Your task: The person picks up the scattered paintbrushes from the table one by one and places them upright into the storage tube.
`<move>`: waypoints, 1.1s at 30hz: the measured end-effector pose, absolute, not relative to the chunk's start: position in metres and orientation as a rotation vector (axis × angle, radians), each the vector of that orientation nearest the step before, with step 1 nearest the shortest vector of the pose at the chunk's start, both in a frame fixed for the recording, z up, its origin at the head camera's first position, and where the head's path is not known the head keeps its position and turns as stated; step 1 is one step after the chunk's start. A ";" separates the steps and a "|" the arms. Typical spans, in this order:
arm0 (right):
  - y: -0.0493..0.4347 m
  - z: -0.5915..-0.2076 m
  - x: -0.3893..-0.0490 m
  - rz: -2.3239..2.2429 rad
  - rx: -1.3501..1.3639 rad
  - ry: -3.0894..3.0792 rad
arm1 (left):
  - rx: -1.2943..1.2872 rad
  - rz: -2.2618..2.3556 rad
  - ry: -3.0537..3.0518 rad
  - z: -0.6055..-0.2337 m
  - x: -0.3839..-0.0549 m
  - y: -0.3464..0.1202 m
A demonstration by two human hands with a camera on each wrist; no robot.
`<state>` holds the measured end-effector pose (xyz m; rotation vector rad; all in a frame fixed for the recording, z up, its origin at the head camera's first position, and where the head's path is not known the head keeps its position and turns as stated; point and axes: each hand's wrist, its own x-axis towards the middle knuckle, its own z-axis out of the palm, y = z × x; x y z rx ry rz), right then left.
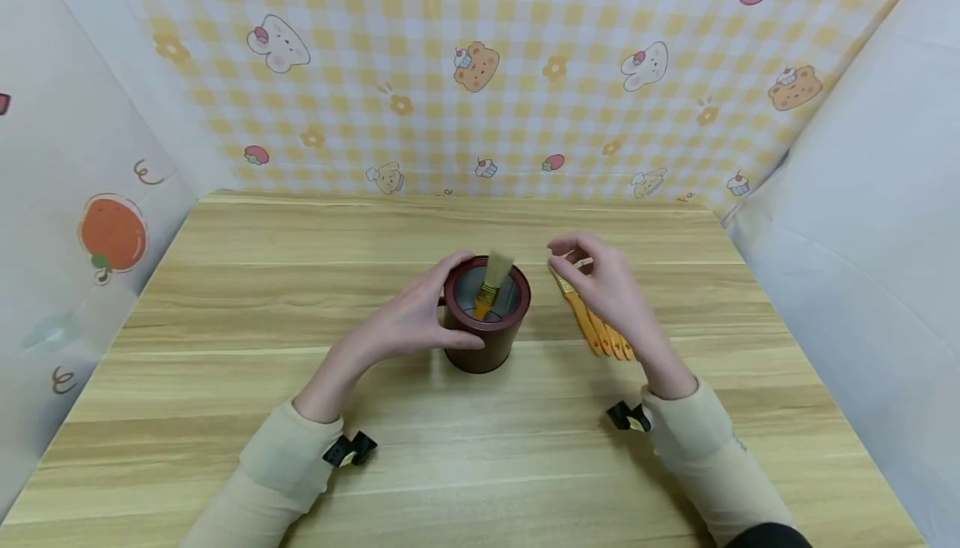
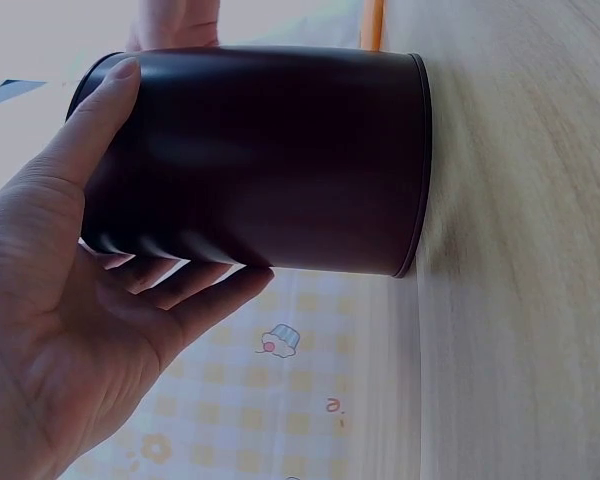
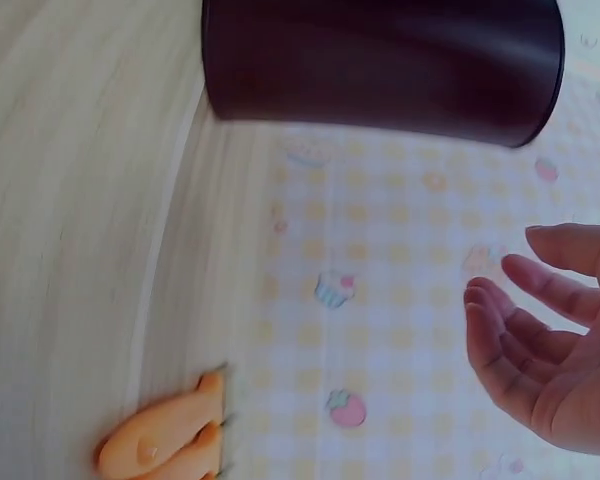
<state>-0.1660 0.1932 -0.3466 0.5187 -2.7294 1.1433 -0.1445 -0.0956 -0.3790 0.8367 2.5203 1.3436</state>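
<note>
A dark brown cylindrical pot (image 1: 480,356) stands upright on the table, and my left hand (image 1: 408,316) grips its side near the rim. In the left wrist view the thumb lies along one side of the pot (image 2: 260,160) and the fingers along the other. One paintbrush (image 1: 488,294) leans inside the pot, bristles up. To the right of the pot, my right hand (image 1: 606,281) hovers with bent fingers and nothing in them. Beneath it, several paintbrushes (image 1: 582,321) with orange handles lie side by side, their bristles partly hidden by the hand.
The wood-grain table (image 1: 300,281) runs back to a yellow checked cloth (image 1: 442,123). White side walls (image 1: 847,198) stand on the right and left.
</note>
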 end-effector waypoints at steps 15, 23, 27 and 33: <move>0.218 -0.370 -0.193 0.768 0.333 -3.218 | 0.827 1.369 2.486 -0.380 -0.144 -0.095; 0.223 -0.381 -0.200 0.718 0.320 -3.304 | 0.842 1.377 2.478 -0.381 -0.145 -0.095; 0.223 -0.384 -0.200 0.715 0.322 -3.316 | 0.843 1.378 2.479 -0.381 -0.146 -0.095; 0.221 -0.387 -0.199 0.715 0.302 -3.351 | 0.842 1.387 2.473 -0.381 -0.146 -0.096</move>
